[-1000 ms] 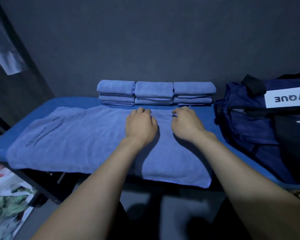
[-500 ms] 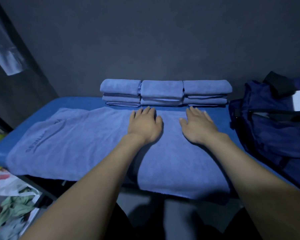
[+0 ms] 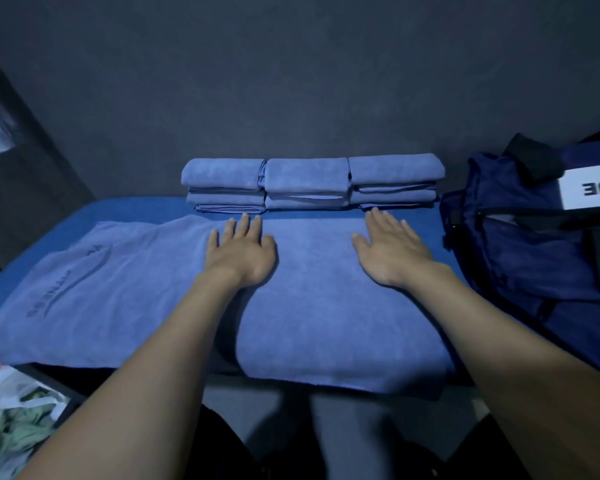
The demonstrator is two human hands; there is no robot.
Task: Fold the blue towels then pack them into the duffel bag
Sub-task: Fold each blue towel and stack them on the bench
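The left hand (image 3: 241, 249) lay flat on the spread towel (image 3: 326, 306), fingers straight and slightly fanned, while the right hand (image 3: 390, 249) pressed down the same way nearer the duffel bag (image 3: 520, 258). The towel covered the blue table (image 3: 136, 209), its printed end to the left and its near edge hanging over the front. Three stacks of folded towels (image 3: 307, 183) stood against the wall, just beyond the fingertips. The step looked like smoothing before a fold — best done with palms sweeping outward from the middle, so no ridge gets trapped. Edges should then meet squarely — a skewed fold would likely stack badly in the bag.
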